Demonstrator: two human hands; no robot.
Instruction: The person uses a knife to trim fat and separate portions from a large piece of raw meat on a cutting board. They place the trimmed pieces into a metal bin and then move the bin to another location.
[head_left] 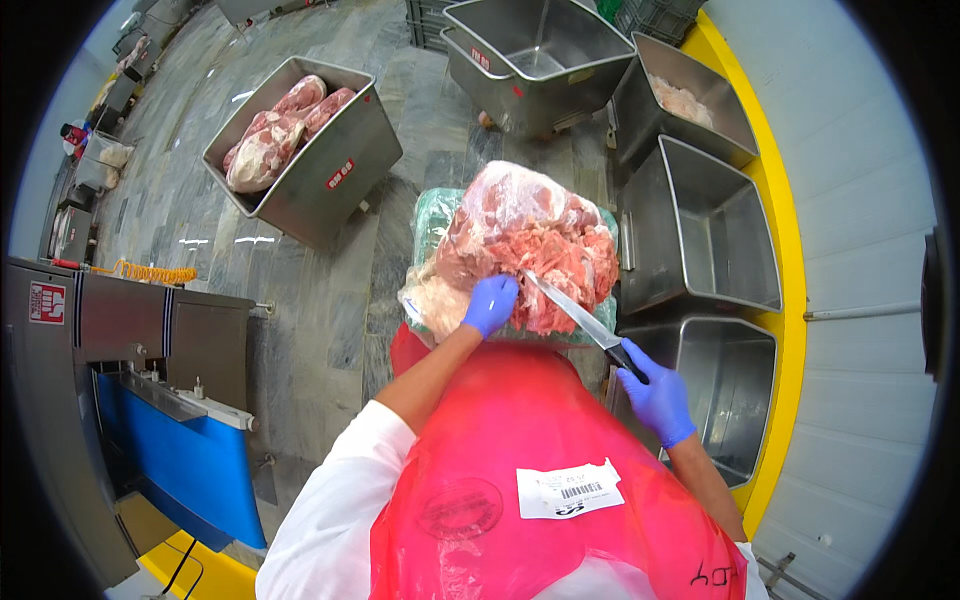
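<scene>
Before me a big heap of raw meat (520,215) rests on a green plastic-wrapped stack (432,222), with loose red trimmings on its near right side. My right hand (660,392), in a blue glove, is closed round the black handle of a knife (575,313). The blade points away and to the left, its tip at the trimmings. My left hand (492,304), also blue-gloved, is closed against the near edge of the meat; its fingertips are hidden, and what they grip cannot be made out. Beside it lies a pale piece of fat or skin (437,300).
A steel tub of large meat cuts (350,175) stands at the far left. Steel bins (650,235) line the right wall along a yellow curb (785,260); one holds pale pieces. A machine with a blue belt (185,455) is at the near left. A red apron (480,430) covers my front.
</scene>
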